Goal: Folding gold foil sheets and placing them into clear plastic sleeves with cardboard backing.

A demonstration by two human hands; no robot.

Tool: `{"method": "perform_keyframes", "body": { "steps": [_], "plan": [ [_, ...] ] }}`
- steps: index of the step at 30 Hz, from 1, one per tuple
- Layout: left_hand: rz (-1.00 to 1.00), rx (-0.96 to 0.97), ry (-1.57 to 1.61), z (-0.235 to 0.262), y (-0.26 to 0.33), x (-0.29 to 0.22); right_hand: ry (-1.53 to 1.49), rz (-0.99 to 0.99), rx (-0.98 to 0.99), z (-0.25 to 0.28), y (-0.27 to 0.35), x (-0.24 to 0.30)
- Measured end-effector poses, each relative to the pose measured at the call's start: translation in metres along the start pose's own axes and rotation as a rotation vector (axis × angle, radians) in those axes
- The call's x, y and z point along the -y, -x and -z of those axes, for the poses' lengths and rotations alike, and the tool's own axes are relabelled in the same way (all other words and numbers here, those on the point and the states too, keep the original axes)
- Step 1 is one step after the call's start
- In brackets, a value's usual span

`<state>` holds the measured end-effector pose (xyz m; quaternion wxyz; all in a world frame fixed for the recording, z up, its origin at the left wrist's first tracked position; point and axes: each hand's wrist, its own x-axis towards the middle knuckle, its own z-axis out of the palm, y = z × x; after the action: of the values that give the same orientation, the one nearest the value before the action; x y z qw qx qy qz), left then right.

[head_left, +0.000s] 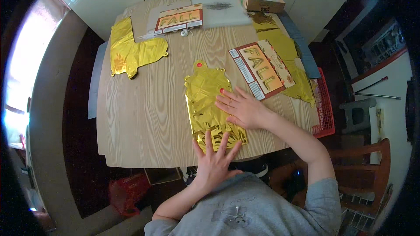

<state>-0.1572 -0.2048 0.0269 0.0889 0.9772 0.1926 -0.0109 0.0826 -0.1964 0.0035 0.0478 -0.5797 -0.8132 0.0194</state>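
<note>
Nearest the lens, both bare hands lie spread and flat on a deflated gold foil balloon point(209, 105) that rests on the wooden table point(140, 118), close to its near edge. Left hand point(215, 159) presses the balloon's near end, fingers splayed, grasping nothing. Right hand point(243, 108) lies palm down on the balloon's right side, fingers open, also gripping nothing. Beyond the balloon to its right lies a printed package card point(261, 71) atop more gold foil point(286, 48). Farther left of the balloon lies a second gold foil balloon point(131, 52); behind it, another package card point(179, 19). A cardboard box point(261, 0) sits at the table's far edge.
</note>
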Motion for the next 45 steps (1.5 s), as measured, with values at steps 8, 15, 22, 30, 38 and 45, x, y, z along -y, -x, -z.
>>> {"method": "perform_keyframes", "body": {
  "steps": [8,15,22,30,38,45],
  "plan": [
    [0.004,0.022,0.008,0.004,0.001,-0.001,-0.004,-0.096,0.042,-0.007,-0.02,-0.018],
    [-0.001,0.013,0.003,0.003,0.001,0.001,-0.053,-0.208,0.027,-0.005,-0.047,-0.045],
    [0.011,-0.014,-0.012,0.001,0.003,0.002,0.047,0.016,0.126,0.047,-0.085,0.017],
    [0.0,0.002,-0.004,-0.004,0.004,0.002,-0.124,0.302,0.013,-0.015,-0.079,0.054],
    [0.001,-0.011,0.008,-0.001,0.004,0.004,-0.08,0.177,-0.03,-0.02,-0.109,0.027],
    [0.017,0.003,0.039,0.002,0.003,0.005,-0.186,0.075,-0.265,0.0,-0.104,0.007]
  ]
}}
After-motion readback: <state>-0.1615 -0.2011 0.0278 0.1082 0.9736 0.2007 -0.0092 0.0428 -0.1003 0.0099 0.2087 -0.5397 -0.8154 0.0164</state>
